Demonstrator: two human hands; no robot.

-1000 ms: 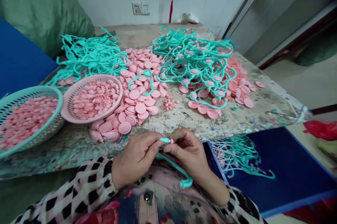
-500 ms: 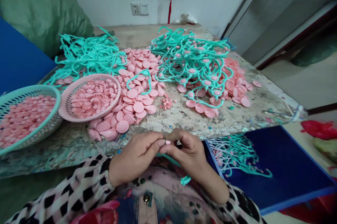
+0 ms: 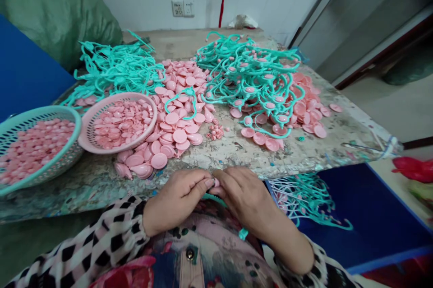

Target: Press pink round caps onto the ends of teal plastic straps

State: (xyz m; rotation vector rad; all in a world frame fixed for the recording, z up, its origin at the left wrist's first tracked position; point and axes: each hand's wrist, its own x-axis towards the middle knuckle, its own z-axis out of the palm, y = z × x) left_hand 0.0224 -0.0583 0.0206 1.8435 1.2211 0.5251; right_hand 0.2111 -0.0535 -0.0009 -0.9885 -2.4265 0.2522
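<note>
My left hand (image 3: 179, 198) and my right hand (image 3: 246, 197) meet at the table's near edge, fingertips pressed together. A small pink ear tip (image 3: 217, 182) shows in the pinch between them. Under my hands runs a teal curved tube, seemingly part of a toy stethoscope; its teal end (image 3: 243, 234) pokes out below my right wrist. Left fingers and thumb close on the tube's end beside the tip. My right fingers curl over the tip, hiding most of the joint.
Ahead lie pink discs (image 3: 158, 160), loose pink ear tips (image 3: 216, 131) and teal tubes with pink ovals (image 3: 250, 90). Plain teal tubes (image 3: 115, 69) are heaped left, behind a pink basket (image 3: 88, 141) and a teal basket (image 3: 78, 125). A blue box (image 3: 358, 206) holds tubes at right.
My right hand has rolled over, its back now facing up and its fingers covering more of the pink tip. The teal end below the wrist shows less. The view has shifted slightly.
</note>
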